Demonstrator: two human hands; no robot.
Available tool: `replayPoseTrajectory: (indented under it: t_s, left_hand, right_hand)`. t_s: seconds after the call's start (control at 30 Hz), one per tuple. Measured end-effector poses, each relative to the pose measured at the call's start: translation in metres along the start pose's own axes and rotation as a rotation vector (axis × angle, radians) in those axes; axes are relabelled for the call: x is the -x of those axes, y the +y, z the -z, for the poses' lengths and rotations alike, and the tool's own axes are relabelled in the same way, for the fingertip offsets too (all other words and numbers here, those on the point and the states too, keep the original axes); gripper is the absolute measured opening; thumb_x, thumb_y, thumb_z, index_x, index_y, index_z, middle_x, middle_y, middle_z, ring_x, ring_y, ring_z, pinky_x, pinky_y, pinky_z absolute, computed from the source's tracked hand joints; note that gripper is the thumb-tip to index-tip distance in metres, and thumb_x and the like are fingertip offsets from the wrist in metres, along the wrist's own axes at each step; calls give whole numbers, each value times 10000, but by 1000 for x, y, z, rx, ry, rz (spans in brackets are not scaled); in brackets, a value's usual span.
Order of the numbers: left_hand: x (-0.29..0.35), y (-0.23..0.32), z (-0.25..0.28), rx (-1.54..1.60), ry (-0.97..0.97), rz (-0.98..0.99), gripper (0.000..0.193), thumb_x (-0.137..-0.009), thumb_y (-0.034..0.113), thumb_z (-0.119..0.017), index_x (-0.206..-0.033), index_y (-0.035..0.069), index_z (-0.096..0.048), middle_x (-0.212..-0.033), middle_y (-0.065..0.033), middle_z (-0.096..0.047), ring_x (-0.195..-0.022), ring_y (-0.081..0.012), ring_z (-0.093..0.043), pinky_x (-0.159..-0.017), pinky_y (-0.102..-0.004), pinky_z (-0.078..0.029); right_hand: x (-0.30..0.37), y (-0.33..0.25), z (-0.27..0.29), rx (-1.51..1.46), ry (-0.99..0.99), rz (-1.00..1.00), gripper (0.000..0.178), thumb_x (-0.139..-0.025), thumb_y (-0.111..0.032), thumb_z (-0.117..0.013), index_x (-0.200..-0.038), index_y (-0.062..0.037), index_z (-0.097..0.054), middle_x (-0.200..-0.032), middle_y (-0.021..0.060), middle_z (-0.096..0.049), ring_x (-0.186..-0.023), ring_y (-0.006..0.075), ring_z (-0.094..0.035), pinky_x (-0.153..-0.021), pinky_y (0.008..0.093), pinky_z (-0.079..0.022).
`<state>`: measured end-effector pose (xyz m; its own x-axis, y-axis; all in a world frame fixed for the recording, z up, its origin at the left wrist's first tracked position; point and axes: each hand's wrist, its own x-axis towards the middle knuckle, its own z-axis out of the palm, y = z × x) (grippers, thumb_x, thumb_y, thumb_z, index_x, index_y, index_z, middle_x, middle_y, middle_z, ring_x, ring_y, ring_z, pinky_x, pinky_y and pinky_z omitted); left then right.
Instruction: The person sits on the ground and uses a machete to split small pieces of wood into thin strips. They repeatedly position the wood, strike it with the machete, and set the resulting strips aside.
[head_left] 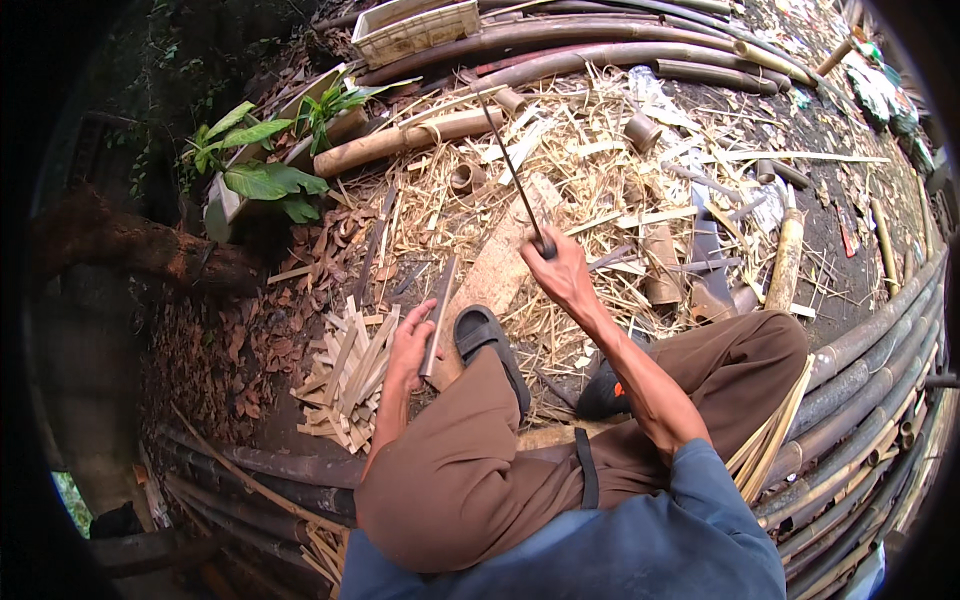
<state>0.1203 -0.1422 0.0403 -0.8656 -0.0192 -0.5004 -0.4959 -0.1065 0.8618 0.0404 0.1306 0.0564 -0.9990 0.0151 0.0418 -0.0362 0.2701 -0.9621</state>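
Observation:
My left hand (406, 350) is closed around a split bamboo strip (440, 312), which stands tilted beside my sandal (485, 345). My right hand (562, 275) grips the dark handle of a long knife (516, 172). Its thin blade points up and away, apart from the strip. Between the hands, a wooden board (497, 268) lies at a slant, its near end by the sandal. Just left of my left hand is a pile of cut bamboo strips (347, 378).
Bamboo shavings (600, 175) cover the ground ahead. Bamboo poles (850, 360) lie along the right, with more poles (560, 60) at the far side. A pale plastic crate (418, 35) sits at the back, near a leafy plant (262, 180). A log (150, 245) reaches in from the left.

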Motion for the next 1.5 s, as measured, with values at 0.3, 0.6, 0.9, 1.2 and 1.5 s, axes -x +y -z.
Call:
replayPoseTrajectory:
  t_s: [0.3,0.6,0.9,1.2,1.5]
  left_hand:
    - [42,-44,61,816,116,-66,527,-917,79,-558,-1395,-40,-369,-1141,-205,-613,-971,-246,-636,-869,-377,-529]
    - [27,-2,38,-929,313,-273,238,-790,96,-717,-989,5,-624,-981,-171,-665,-882,-251,-646,-715,-345,-482]
    - [-68,4,5,-664,224,-662,210,-882,38,-606,-1040,-53,-503,-1036,-191,-571,-826,-308,-617,-713,-382,-532]
    - [-102,-48,-38,53,378,-380,508,-903,77,-622,-1339,42,-364,-1126,-121,-580,-985,-209,-609,-777,-373,-591]
    - [-87,-11,-25,-317,407,-421,422,-1028,308,-364,-1103,-39,-592,-1002,-170,-618,-863,-245,-659,-651,-338,-607]
  right_hand:
    - [-36,20,-73,-29,-36,350,241,-878,-264,-647,-986,-64,-568,-718,143,-611,-628,268,-621,-572,404,-477]
    - [48,94,-73,125,169,-79,338,-786,-285,-672,-1021,-57,-587,-791,193,-660,-728,382,-648,-664,443,-498]
    - [115,82,-15,222,135,-212,395,-845,-274,-603,-1189,-109,-500,-851,215,-649,-792,421,-634,-689,505,-468]
    - [132,117,-17,162,-10,-221,413,-858,-249,-612,-1227,-97,-505,-807,233,-640,-773,439,-633,-679,495,-473]
    - [137,87,-38,81,-147,-296,385,-927,-314,-576,-1224,-81,-501,-857,285,-650,-840,478,-635,-720,513,-493]
